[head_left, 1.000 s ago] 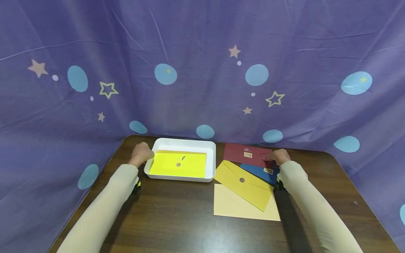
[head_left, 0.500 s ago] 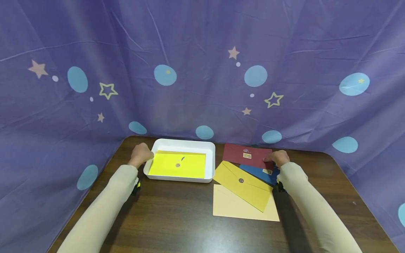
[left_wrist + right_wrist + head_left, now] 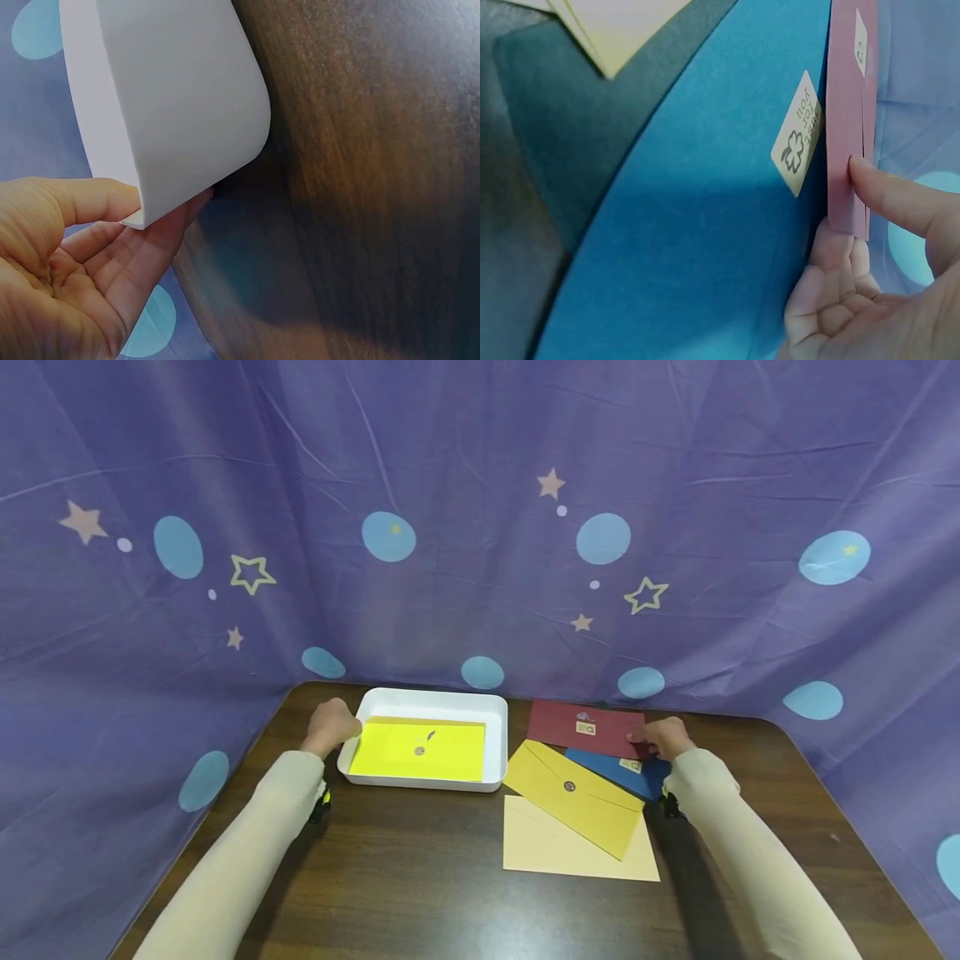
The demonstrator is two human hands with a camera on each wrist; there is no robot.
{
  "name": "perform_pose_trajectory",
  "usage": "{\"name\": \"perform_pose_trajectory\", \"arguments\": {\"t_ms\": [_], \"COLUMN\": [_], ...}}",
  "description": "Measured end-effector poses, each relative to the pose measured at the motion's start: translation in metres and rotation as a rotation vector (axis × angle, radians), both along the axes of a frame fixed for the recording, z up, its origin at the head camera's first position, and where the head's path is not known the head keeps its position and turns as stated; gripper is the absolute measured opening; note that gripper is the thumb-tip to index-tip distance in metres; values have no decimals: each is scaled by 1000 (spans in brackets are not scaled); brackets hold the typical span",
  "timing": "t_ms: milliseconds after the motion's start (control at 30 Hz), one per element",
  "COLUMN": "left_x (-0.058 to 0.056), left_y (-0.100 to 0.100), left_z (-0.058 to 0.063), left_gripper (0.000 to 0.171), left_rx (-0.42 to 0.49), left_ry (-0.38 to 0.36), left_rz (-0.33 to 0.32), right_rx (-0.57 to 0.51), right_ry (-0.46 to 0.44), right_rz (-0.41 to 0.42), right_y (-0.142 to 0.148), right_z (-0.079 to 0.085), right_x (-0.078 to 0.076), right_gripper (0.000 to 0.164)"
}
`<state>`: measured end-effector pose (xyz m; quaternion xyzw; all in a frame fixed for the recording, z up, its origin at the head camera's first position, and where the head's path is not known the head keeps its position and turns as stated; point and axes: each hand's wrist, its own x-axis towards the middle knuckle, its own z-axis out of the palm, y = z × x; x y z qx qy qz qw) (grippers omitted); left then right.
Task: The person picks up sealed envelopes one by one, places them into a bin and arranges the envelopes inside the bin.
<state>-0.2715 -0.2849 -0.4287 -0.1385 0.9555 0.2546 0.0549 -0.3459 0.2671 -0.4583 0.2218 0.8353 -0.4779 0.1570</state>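
Observation:
In the head view my left hand (image 3: 330,728) is at the left wall of a white tray (image 3: 497,727). The left wrist view shows its thumb inside the tray wall (image 3: 180,97) and the fingers outside, pinching the rim. A bright yellow envelope (image 3: 405,758) with a round seal lies in the tray. My right hand (image 3: 667,737) pinches the right end of a dark red envelope (image 3: 555,722), thumb on top and fingers beneath, as the right wrist view shows. The envelope's end stands above a blue envelope (image 3: 705,195) with a clover sticker (image 3: 797,135).
A golden yellow envelope (image 3: 551,781) lies slanted over a cream envelope (image 3: 543,847) and partly over the blue one. A dark green envelope (image 3: 562,120) shows beneath the blue one. A purple curtain (image 3: 450,593) hangs behind the brown table (image 3: 405,868).
The head view has shifted slightly. My right hand has moved a little to the right and toward me, still pinching the red envelope. My left hand stays on the tray rim.

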Motion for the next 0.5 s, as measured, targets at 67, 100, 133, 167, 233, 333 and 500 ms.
{"name": "perform_pose_trajectory", "arguments": {"t_ms": [67, 100, 133, 167, 233, 333, 500], "left_x": [0, 0, 0, 1, 1, 2, 3], "left_y": [0, 0, 0, 0, 0, 0, 2], "left_z": [0, 1, 1, 1, 0, 0, 2], "left_gripper": [17, 17, 17, 17, 16, 17, 19], "left_rx": [-2, -4, -7, -8, -9, -8, -1], "left_ry": [0, 0, 1, 2, 3, 1, 1], "left_rz": [0, 0, 0, -2, -3, -3, 4], "right_rx": [-34, -51, -71, -88, -112, -142, -196], "right_ry": [2, 0, -1, -7, -19, -26, -3], "right_rz": [-4, -2, 10, 17, 35, 46, 101], "right_y": [2, 4, 6, 8, 12, 17, 29], "right_z": [0, 0, -1, -2, -3, -5, -5], "right_x": [1, 1, 1, 1, 1, 1, 6], "right_gripper": [79, 77, 76, 73, 69, 63, 60]}}
